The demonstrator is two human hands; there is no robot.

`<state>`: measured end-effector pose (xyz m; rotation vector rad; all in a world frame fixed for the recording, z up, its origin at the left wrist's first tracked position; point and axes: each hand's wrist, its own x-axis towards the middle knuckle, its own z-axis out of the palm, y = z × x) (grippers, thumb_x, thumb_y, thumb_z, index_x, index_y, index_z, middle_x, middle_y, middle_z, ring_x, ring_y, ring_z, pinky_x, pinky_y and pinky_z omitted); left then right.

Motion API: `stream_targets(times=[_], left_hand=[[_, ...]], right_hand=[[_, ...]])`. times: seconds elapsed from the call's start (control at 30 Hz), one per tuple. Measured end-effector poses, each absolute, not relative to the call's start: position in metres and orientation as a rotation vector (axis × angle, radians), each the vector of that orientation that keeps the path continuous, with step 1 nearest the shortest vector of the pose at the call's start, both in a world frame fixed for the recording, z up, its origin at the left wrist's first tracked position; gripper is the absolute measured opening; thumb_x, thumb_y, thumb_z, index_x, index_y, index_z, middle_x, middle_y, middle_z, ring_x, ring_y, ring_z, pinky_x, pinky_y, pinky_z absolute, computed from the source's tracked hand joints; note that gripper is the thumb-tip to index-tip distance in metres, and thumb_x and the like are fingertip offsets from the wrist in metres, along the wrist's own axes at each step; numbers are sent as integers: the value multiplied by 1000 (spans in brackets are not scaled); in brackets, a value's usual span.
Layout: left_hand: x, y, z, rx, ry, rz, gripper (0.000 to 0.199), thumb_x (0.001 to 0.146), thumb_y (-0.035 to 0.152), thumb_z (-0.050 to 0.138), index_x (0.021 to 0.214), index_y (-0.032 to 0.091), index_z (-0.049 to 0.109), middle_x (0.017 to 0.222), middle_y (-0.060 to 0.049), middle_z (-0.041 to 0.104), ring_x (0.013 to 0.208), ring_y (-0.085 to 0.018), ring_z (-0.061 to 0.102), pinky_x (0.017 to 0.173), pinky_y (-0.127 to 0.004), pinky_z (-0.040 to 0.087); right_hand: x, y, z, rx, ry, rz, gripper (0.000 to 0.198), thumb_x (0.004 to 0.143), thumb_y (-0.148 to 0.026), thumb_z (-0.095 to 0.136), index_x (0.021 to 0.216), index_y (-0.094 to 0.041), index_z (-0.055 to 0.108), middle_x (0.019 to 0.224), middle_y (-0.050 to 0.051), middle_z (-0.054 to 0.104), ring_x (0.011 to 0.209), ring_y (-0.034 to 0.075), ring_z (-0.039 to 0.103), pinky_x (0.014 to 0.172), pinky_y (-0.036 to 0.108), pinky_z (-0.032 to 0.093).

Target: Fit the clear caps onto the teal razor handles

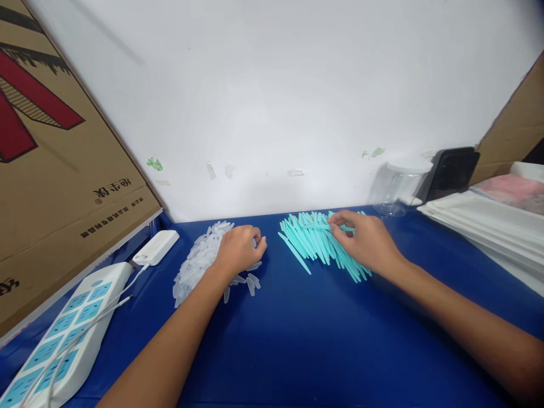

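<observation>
A heap of small, translucent white plastic caps (198,266) lies on the left of the blue table. My left hand (241,247) is at the heap's right side, its fingers curled and thumb against them; what it holds, if anything, is hidden. To the right is a pile of slim teal plastic sticks (314,241) with tapered ends, shaped like eyebrow razors. Above this pile my right hand (361,235) pinches one teal stick (317,226) between thumb and fingers, and it points left, roughly level. A few loose caps (253,283) lie just below my left hand.
A white power strip (91,317) with cables and a white adapter (156,247) sit at the left, beside a large cardboard box (63,170). At the back right stand a clear jar (402,187), a black phone-like object (453,170) and stacked white sheets (488,226). A white wall (276,102) closes the back.
</observation>
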<state>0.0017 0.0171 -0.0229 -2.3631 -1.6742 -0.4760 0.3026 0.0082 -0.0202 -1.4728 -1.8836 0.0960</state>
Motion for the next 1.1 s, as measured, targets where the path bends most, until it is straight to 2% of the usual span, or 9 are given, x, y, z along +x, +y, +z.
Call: stream_targets(times=[0.17, 0.37, 0.5, 0.7, 0.97, 1.1], left_hand=[[3, 17, -23, -2367, -1667, -481, 29, 95, 40, 52, 77, 22, 66, 79, -5, 71, 74, -23, 64, 64, -34, 37], [4, 17, -22, -2377, -1658, -486, 31, 96, 39, 51, 77, 22, 67, 78, -5, 72, 74, -24, 64, 64, -34, 38], [4, 17, -22, -2377, -1667, -484, 31, 96, 40, 51, 76, 22, 67, 78, -5, 72, 73, -24, 65, 63, -34, 37], [3, 18, -23, -2377, -1660, -489, 32, 96, 40, 50, 76, 22, 67, 77, -5, 72, 73, -23, 64, 64, -34, 37], [4, 16, -20, -2412, -1673, -553, 28, 95, 39, 52, 81, 21, 69, 78, -5, 72, 70, -22, 63, 63, -32, 37], [10, 16, -15, -2485, -1719, -739, 26, 93, 39, 57, 83, 21, 73, 66, -1, 63, 62, -18, 56, 62, -31, 37]], right_hand=[[300, 8, -20, -1392, -1910, 125, 24, 89, -18, 56, 102, -19, 76, 94, 5, 81, 70, 22, 73, 69, 34, 54], [295, 3, -23, -1213, -2013, 250, 32, 96, -27, 55, 120, -20, 74, 120, 7, 77, 89, 23, 76, 80, 37, 60], [293, 0, -23, -1186, -2071, 277, 28, 97, -31, 56, 114, -22, 76, 111, 6, 78, 91, 23, 74, 77, 36, 58], [294, 0, -18, -1121, -2128, 199, 23, 98, -26, 54, 95, -21, 76, 93, 5, 77, 84, 22, 68, 74, 36, 52], [294, 0, -17, -1151, -2118, 125, 22, 98, -26, 54, 89, -21, 74, 85, 5, 75, 76, 21, 63, 77, 38, 50], [294, 0, -17, -1159, -2114, 103, 23, 98, -27, 53, 88, -22, 73, 86, 5, 76, 74, 22, 62, 76, 39, 50]])
